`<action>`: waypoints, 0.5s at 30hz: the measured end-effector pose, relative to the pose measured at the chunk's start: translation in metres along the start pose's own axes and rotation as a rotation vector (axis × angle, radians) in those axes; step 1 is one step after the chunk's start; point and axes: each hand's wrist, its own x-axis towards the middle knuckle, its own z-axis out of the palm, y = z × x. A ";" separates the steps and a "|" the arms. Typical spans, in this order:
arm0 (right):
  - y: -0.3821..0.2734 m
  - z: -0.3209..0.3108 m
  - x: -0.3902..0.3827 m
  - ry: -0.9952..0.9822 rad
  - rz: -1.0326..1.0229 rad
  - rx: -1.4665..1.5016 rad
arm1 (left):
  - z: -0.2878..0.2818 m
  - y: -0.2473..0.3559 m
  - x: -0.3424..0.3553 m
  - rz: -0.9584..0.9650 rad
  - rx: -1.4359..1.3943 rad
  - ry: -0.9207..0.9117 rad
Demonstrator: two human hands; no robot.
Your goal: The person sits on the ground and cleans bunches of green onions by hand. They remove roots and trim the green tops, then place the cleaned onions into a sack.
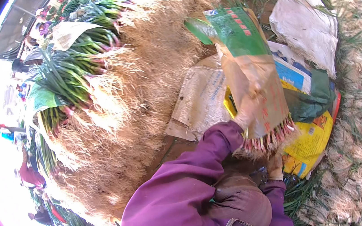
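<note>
Brown ground (168, 153), outdoors, partly covered. Onion heap (116, 98), roots facing inward, fills the left side; pale roots (360, 154) spread along the right. White sack (308, 27) lies at upper right, yellow sack (313, 142) nearer. Between heap and right-hand roots: green-and-brown wrap (250, 66) over an onion bundle (271, 138), pink stem ends protruding at its lower edge. Left hand (249, 107) lies against the wrap, blurred; cannot tell whether clamped. Right hand (275, 168) is just below the bundle; finger closure cannot be told.
</note>
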 end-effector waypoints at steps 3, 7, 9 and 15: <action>-0.012 0.006 0.001 0.132 0.040 0.011 | 0.020 0.032 -0.041 -0.141 -0.725 -0.313; -0.058 0.016 -0.021 0.228 -0.013 -0.061 | 0.045 0.102 -0.105 0.336 -0.019 -0.301; -0.087 0.027 -0.044 0.255 -0.043 -0.128 | 0.047 0.149 -0.126 0.268 -0.236 -0.393; -0.194 0.120 -0.099 0.213 -0.233 -0.372 | 0.013 0.320 -0.129 0.849 -0.161 -0.377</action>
